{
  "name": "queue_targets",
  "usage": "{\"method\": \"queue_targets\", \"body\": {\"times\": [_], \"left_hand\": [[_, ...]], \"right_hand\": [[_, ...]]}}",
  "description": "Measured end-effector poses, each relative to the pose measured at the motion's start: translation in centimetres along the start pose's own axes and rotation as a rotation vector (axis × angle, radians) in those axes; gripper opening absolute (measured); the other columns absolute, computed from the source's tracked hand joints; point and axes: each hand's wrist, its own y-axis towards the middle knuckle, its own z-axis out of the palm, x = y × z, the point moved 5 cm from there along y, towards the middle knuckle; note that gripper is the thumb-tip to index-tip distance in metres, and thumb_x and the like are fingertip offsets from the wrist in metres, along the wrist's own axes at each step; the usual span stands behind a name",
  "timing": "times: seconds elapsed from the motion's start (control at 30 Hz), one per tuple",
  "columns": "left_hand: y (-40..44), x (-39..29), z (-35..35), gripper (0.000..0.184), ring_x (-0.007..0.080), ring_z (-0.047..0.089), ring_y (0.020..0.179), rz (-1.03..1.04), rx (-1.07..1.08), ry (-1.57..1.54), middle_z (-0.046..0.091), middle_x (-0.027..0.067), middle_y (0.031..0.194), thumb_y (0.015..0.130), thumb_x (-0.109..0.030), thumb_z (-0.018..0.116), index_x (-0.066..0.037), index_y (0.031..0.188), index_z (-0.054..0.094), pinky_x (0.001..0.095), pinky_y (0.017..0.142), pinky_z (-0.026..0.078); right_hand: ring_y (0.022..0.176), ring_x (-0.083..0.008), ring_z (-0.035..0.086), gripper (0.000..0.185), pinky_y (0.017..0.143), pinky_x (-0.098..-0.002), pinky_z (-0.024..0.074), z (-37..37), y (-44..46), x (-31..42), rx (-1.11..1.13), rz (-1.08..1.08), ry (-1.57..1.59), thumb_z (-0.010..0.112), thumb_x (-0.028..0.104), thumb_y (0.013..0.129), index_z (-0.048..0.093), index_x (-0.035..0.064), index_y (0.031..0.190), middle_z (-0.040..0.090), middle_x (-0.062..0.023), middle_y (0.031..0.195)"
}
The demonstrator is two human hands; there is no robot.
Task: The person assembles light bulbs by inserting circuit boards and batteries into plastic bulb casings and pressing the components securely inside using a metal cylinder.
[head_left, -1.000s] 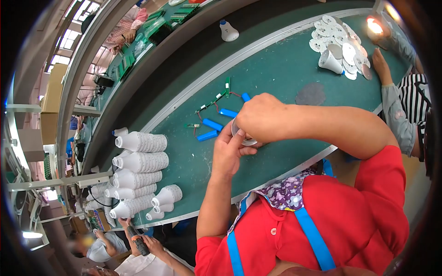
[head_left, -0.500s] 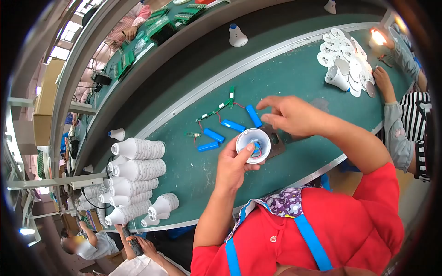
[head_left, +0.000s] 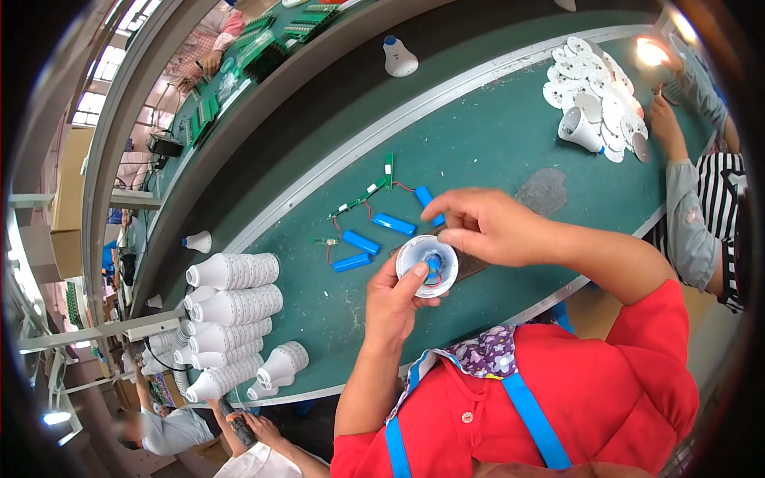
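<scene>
My left hand [head_left: 392,301] is closed around a white bulb housing [head_left: 405,260], its wide mouth facing up and the thumb over the rim. Inside the housing sit a blue part [head_left: 433,265] and a red wire. My right hand [head_left: 488,227] hovers at the upper right of the rim, fingers bent and apart from the thumb, with nothing visible between them. Just beyond lie several blue cylindrical batteries [head_left: 394,225], joined by red wires to narrow green circuit boards [head_left: 371,191]. A small board [head_left: 324,240] lies left of them.
Stacked white housings [head_left: 239,306] stand at the left of the green table [head_left: 486,135]. White discs [head_left: 594,92] and a housing [head_left: 580,129] are piled at the right, beside a co-worker's hand [head_left: 668,127] and a lit bulb [head_left: 652,52]. A bulb [head_left: 400,57] stands on the dark belt behind.
My right hand has moved left and down, closer to the housing's rim, uncovering a grey patch on the table. The housing stays in my left hand. The view has shifted slightly.
</scene>
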Motion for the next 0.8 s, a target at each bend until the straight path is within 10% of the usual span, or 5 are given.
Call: {"method": "queue_targets", "body": {"times": [0.13, 0.27, 0.8], "left_hand": [[0.1, 0.2, -0.3, 0.032, 0.0205, 0.066, 0.066, 0.000, 0.022, -0.007, 0.064, 0.0123, 0.091, 0.088, -0.016, 0.054, 0.000, 0.115, 0.051, 0.0235, 0.050, 0.054], [0.1, 0.3, -0.1, 0.030, 0.0199, 0.066, 0.068, 0.007, 0.040, -0.010, 0.063, 0.0112, 0.092, 0.090, -0.017, 0.052, 0.000, 0.115, 0.051, 0.0228, 0.050, 0.054], [0.0, 0.6, -0.2, 0.028, 0.0203, 0.066, 0.067, 0.051, 0.031, -0.006, 0.064, 0.0109, 0.091, 0.089, -0.015, 0.054, -0.003, 0.114, 0.052, 0.0241, 0.051, 0.055]], "right_hand": [[0.075, -0.0267, 0.060, 0.029, 0.064, -0.0366, 0.0489, 0.9, 0.0, 3.0, 0.118, -0.332, -0.520, 0.066, 0.015, 0.073, 0.059, 0.0084, 0.101, 0.057, -0.0108, 0.087], [0.078, -0.0279, 0.061, 0.019, 0.063, -0.0393, 0.0499, 1.9, 1.9, 3.8, 0.338, -0.229, -0.673, 0.066, 0.012, 0.067, 0.061, 0.0070, 0.085, 0.060, -0.0091, 0.082], [0.072, -0.0252, 0.061, 0.021, 0.058, -0.0366, 0.0494, 1.7, 1.9, 4.2, 0.150, -0.429, -0.703, 0.071, 0.019, 0.063, 0.062, 0.0087, 0.079, 0.059, -0.0057, 0.071]]}}
